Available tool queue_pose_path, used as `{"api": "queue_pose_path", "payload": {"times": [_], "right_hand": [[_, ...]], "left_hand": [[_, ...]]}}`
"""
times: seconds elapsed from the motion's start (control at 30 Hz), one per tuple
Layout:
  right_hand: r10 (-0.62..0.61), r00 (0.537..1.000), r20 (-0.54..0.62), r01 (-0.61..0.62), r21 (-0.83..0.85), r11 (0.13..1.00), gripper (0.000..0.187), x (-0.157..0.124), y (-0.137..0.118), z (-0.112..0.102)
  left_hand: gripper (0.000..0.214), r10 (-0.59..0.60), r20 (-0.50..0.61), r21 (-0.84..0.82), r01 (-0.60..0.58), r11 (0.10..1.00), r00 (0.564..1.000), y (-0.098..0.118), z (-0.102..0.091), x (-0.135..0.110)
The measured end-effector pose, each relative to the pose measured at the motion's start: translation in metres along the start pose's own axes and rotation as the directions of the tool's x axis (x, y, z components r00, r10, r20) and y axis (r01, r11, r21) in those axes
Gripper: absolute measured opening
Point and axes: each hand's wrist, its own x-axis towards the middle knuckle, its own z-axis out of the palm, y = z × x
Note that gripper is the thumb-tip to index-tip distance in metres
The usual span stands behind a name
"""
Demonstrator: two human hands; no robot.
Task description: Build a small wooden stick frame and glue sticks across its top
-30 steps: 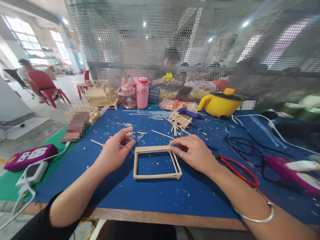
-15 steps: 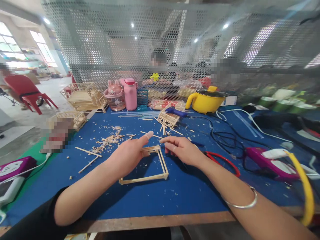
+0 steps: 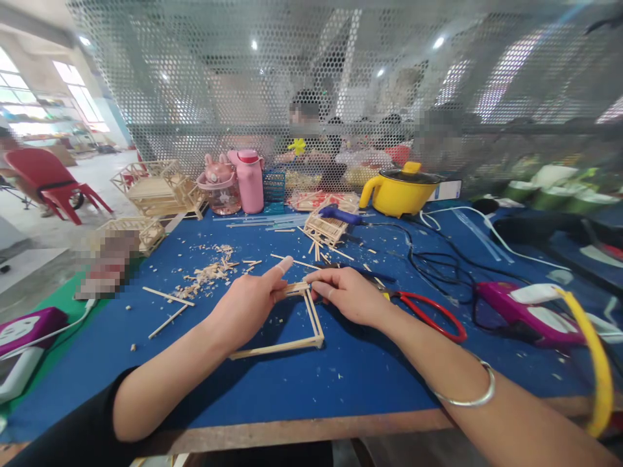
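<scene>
A square frame of thin wooden sticks (image 3: 311, 324) lies flat on the blue table mat (image 3: 341, 383) in front of me. My left hand (image 3: 248, 301) rests over its far left part, fingers curled onto the far bar and the forefinger stretched out. My right hand (image 3: 348, 295) pinches the far right corner of the same frame with thumb and fingers together. A silver bangle (image 3: 470, 392) circles my right wrist.
Red-handled cutters (image 3: 428, 311) lie just right of my right hand. A purple glue gun (image 3: 525, 311), black and white cables, a yellow pot (image 3: 402, 191), pink bottles (image 3: 250, 181), stick models (image 3: 156, 188), loose sticks and shavings (image 3: 204, 275) surround the work. People sit behind the mesh screen.
My left hand has slid right from beside the frame onto its far bar. My right hand closed in on the far right corner. The view has turned a little to the right.
</scene>
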Motion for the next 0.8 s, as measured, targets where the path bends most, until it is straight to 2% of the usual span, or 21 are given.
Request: {"api": "queue_pose_path", "payload": {"times": [0.1, 0.2, 0.27, 0.3, 0.37, 0.4, 0.47, 0.57, 0.63, 0.7, 0.77, 0.8], "right_hand": [[0.007, 1.000, -0.027, -0.006, 0.034, 0.999, 0.024, 0.001, 0.000, 0.002], [0.067, 0.996, -0.052, -0.063, 0.077, 0.995, 0.023, 0.001, 0.002, 0.004], [0.073, 0.990, -0.120, -0.071, 0.025, 0.997, 0.023, 0.000, 0.002, 0.004], [0.047, 0.986, -0.161, -0.056, -0.051, 0.997, 0.022, -0.001, 0.001, 0.004], [-0.041, 0.977, -0.208, -0.022, -0.291, 0.957, 0.022, -0.005, -0.002, 0.003], [-0.074, 0.977, -0.202, -0.018, -0.420, 0.907, 0.022, -0.007, -0.003, 0.003], [-0.100, 0.982, -0.163, -0.024, -0.623, 0.782, 0.023, -0.011, -0.007, 0.003], [-0.094, 0.987, -0.130, -0.038, -0.756, 0.654, 0.022, -0.016, -0.009, 0.003], [-0.144, 0.976, -0.164, -0.035, -0.770, 0.637, 0.021, -0.018, -0.009, 0.002], [-0.281, 0.936, -0.214, 0.033, -0.740, 0.672, 0.019, -0.017, -0.013, -0.001], [-0.450, 0.871, -0.199, 0.193, -0.702, 0.686, 0.017, -0.012, -0.023, -0.002], [-0.520, 0.842, -0.148, 0.288, -0.691, 0.663, 0.018, -0.008, -0.031, -0.001]], "left_hand": [[0.055, -0.013, -0.003, -0.033, 0.013, 0.999, 1.000, -0.001, -0.005, 0.000], [0.059, -0.069, -0.162, -0.097, 0.053, 0.994, 0.984, -0.010, -0.022, -0.009], [0.056, -0.170, -0.322, -0.173, 0.119, 0.978, 0.931, -0.018, -0.033, -0.027], [0.054, -0.238, -0.382, -0.223, 0.161, 0.961, 0.893, -0.022, -0.036, -0.039], [0.053, -0.363, -0.434, -0.313, 0.239, 0.919, 0.824, -0.025, -0.034, -0.066], [0.055, -0.420, -0.427, -0.347, 0.284, 0.894, 0.801, -0.025, -0.029, -0.079], [0.059, -0.503, -0.351, -0.419, 0.349, 0.838, 0.790, -0.023, -0.015, -0.098], [0.061, -0.533, -0.295, -0.510, 0.341, 0.790, 0.793, -0.020, 0.006, -0.105], [0.063, -0.528, -0.299, -0.571, 0.294, 0.767, 0.795, -0.021, 0.013, -0.100], [0.064, -0.525, -0.315, -0.614, 0.252, 0.748, 0.791, -0.023, 0.016, -0.094], [0.067, -0.526, -0.317, -0.639, 0.232, 0.734, 0.789, -0.024, 0.017, -0.090], [0.068, -0.527, -0.310, -0.649, 0.229, 0.726, 0.792, -0.024, 0.017, -0.090]]}}
